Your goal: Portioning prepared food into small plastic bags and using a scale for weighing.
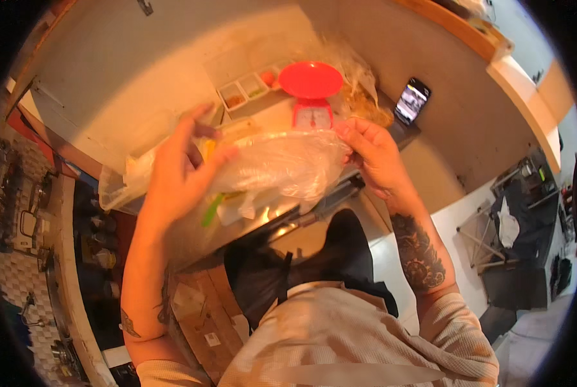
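Note:
A clear plastic bag (278,164) stretches in front of me above the worktop. At its right end, my right hand (373,155) pinches the bag's upper edge between thumb and fingers. My left hand (182,169) is at the bag's left end with its fingers spread; the thumb tip overlaps the plastic, and whether it touches is unclear. Below the bag, a green handle (212,210) sticks out, the rest of that tool being hidden. Just behind the bag stands a red kitchen scale (312,116) with a round red pan (311,80) on top.
A divided container (232,96) with food in its compartments sits left of the scale. Right of it is a plastic bag with orange-yellow contents (365,104). A phone (412,101) leans on the right wall. At left lies a translucent plastic tub (111,191). A cardboard box (208,319) stands below.

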Tool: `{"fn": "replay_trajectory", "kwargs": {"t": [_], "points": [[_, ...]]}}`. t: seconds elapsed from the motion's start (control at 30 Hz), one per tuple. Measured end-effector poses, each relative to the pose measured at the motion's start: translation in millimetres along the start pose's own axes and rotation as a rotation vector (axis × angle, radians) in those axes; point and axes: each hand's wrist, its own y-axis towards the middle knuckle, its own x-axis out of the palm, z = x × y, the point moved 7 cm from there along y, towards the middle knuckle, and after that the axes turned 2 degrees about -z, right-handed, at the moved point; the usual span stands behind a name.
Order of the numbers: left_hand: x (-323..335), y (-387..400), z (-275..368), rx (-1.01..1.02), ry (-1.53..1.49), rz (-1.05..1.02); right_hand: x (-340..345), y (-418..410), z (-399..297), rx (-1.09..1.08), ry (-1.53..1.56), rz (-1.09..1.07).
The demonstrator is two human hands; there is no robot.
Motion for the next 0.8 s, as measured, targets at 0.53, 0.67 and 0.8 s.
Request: {"fn": "replay_trajectory", "kwargs": {"t": [0.53,0.67,0.8], "points": [[165,-160,-65,-0.473,-0.631,-0.386,-83,-128,148,0.185,-0.120,0.000],[178,-157,-85,-0.483,-0.452,-0.249,-101,-146,163,0.355,-0.005,0.119],[181,-122,-8,-0.028,-0.048,-0.051,-104,-147,153,0.323,0.153,0.167]]}}
